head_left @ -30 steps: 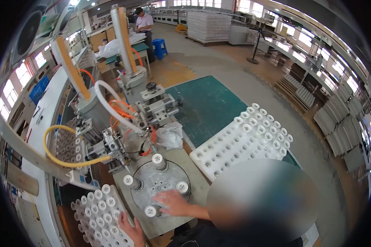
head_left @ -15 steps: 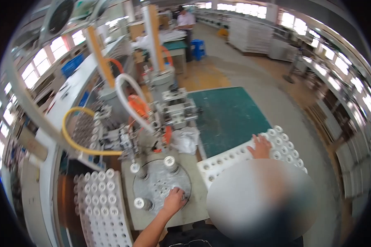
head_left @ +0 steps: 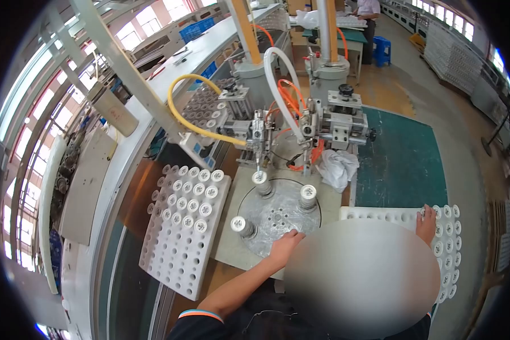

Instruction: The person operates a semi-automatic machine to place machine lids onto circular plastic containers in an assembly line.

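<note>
Your left hand curls on the round grey metal turntable, lower centre. I cannot tell what it holds. Rotation could pinch your fingers. Your right hand, right edge: grip unclear.

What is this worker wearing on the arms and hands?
No gloves: both the left hand and right hand are bare. The left arm is bare up to a dark short sleeve edged with an orange and light-blue band. The right arm is hidden.
</note>
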`<state>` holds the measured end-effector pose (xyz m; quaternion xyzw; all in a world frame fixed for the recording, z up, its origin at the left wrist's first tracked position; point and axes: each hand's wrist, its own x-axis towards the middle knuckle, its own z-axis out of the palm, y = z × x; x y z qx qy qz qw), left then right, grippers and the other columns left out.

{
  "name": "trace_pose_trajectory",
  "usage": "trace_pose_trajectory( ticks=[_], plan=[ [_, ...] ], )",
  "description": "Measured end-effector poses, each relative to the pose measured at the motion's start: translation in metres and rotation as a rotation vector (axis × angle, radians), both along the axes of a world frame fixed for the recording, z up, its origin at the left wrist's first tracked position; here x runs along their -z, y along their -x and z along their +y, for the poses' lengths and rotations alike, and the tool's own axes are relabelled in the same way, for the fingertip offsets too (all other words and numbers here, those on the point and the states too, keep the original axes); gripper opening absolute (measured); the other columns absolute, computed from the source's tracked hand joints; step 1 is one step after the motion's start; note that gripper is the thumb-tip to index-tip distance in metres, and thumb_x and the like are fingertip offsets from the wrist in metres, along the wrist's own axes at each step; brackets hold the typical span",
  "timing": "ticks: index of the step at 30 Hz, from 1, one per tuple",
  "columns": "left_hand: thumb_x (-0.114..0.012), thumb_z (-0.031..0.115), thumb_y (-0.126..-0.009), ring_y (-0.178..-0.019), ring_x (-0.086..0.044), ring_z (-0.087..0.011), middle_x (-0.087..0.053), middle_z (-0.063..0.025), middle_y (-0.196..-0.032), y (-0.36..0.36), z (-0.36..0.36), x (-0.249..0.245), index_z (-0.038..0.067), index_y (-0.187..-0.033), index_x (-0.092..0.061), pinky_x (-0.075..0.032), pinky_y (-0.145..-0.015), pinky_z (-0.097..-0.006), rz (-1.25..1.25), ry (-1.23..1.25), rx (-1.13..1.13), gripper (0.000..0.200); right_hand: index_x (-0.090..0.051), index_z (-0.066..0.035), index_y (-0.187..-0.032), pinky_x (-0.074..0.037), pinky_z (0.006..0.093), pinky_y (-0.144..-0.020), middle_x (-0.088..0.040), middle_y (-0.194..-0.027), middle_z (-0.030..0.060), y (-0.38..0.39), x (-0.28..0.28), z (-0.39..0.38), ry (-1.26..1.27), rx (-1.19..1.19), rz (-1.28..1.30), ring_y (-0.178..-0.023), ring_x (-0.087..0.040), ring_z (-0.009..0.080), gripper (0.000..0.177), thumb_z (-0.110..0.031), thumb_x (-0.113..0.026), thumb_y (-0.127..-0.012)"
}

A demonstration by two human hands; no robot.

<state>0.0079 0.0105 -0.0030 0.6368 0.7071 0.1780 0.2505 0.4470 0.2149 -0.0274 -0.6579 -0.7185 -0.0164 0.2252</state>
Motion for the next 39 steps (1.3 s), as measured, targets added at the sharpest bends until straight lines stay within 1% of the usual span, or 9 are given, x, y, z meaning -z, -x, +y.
trace_pose_trajectory(
  ticks=[10, 12, 16, 21, 27, 30, 34, 37, 39],
  plan=[
    [-0.068, 0.021, -0.072, -0.095, -0.059, -0.0285, -0.054, -0.0085, -0.105, 0.012, 0.012, -0.001, 0.015, -0.122, -0.05, -0.05, -0.073, -0.0411, 0.0, 0.023, -0.161, 0.054, -0.053, -0.003, -0.121, -0.037, 0.0354, -0.099, -0.054, -0.119, 0.0145, 0.094, -0.088, -0.041, -0.048, -0.158, 0.354, -0.114, -0.05, 0.0291, 0.04, -0.013, -0.061, -0.084],
    [-0.07, 0.021, -0.071, -0.097, -0.058, -0.031, -0.053, -0.0096, -0.111, 0.018, 0.014, 0.009, 0.017, -0.129, -0.044, -0.051, -0.073, -0.0414, 0.169, 0.108, 0.184, 0.064, -0.053, -0.003, -0.12, -0.037, 0.0352, -0.099, -0.055, -0.119, 0.0139, 0.145, -0.087, -0.058, 0.05, -0.271, 0.44, -0.114, -0.05, 0.0282, 0.04, -0.011, -0.062, -0.083],
    [-0.07, 0.021, -0.072, -0.099, -0.058, -0.0302, -0.052, -0.0099, -0.112, 0.048, -0.011, -0.005, 0.019, -0.13, -0.045, -0.051, -0.074, -0.0408, 0.193, 0.133, 0.235, 0.063, -0.053, -0.004, -0.12, -0.038, 0.0353, -0.097, -0.055, -0.118, 0.0137, 0.257, -0.073, -0.102, 0.242, -0.469, 0.614, -0.112, -0.051, 0.0279, 0.042, -0.014, -0.064, -0.081],
    [-0.071, 0.022, -0.073, -0.1, -0.058, -0.0293, -0.053, -0.0107, -0.114, 0.116, -0.104, -0.027, 0.02, -0.131, -0.045, -0.05, -0.077, -0.0387, -0.07, -0.03, -0.108, 0.063, -0.052, -0.008, -0.121, -0.043, 0.0385, -0.091, -0.054, -0.117, 0.0147, 0.405, -0.038, -0.168, 0.396, -0.824, 0.573, -0.107, -0.053, 0.0316, 0.046, -0.024, -0.067, -0.08],
    [-0.07, 0.023, -0.074, -0.106, -0.054, -0.0312, -0.05, -0.0119, -0.119, 0.243, -0.229, -0.038, 0.016, -0.133, -0.04, -0.049, -0.081, -0.0405, 0.033, -0.045, -0.563, 0.066, -0.05, -0.011, -0.122, -0.045, 0.0421, -0.085, -0.051, -0.12, 0.015, 0.498, 0.029, -0.201, 0.312, -0.939, 0.207, -0.103, -0.054, 0.0361, 0.05, -0.03, -0.067, -0.078],
    [-0.071, 0.025, -0.073, -0.107, -0.053, -0.033, -0.049, -0.0119, -0.122, 0.332, -0.278, -0.011, 0.014, -0.134, -0.039, -0.048, -0.083, -0.0422, 0.163, -0.04, -0.756, 0.069, -0.05, -0.01, -0.122, -0.045, 0.0426, -0.083, -0.051, -0.118, 0.0151, 0.507, 0.031, -0.204, 0.403, -0.909, 0.249, -0.101, -0.054, 0.0372, 0.055, -0.031, -0.069, -0.076],
    [-0.076, 0.022, -0.067, -0.113, -0.05, -0.0345, -0.05, -0.0156, -0.122, 0.415, -0.281, -0.028, 0.008, -0.128, -0.045, -0.042, -0.092, -0.0438, 0.253, -0.051, -1.035, 0.07, -0.046, -0.008, -0.129, -0.046, 0.0355, -0.073, -0.051, -0.113, 0.0141, 0.501, 0.015, -0.222, 0.371, -0.714, 0.39, -0.086, -0.054, 0.0277, 0.06, -0.024, -0.069, -0.076],
    [-0.077, 0.022, -0.066, -0.117, -0.048, -0.0346, -0.051, -0.0181, -0.123, 0.454, -0.272, -0.049, 0.004, -0.127, -0.045, -0.041, -0.094, -0.0446, -0.082, -0.107, -0.992, 0.071, -0.044, -0.007, -0.132, -0.044, 0.0298, -0.066, -0.052, -0.107, 0.0123, 0.47, 0.028, -0.24, 0.453, -0.515, 0.503, -0.075, -0.051, 0.0197, 0.059, -0.017, -0.066, -0.078],
    [-0.077, 0.022, -0.066, -0.117, -0.047, -0.0346, -0.051, -0.0184, -0.123, 0.482, -0.282, -0.023, 0.004, -0.127, -0.045, -0.041, -0.095, -0.0446, -0.001, -0.089, -0.929, 0.071, -0.044, -0.007, -0.133, -0.043, 0.0271, -0.063, -0.053, -0.103, 0.011, 0.451, 0.036, -0.254, 0.444, -0.453, 0.501, -0.071, -0.048, 0.0159, 0.057, -0.014, -0.064, -0.079]
  ],
)
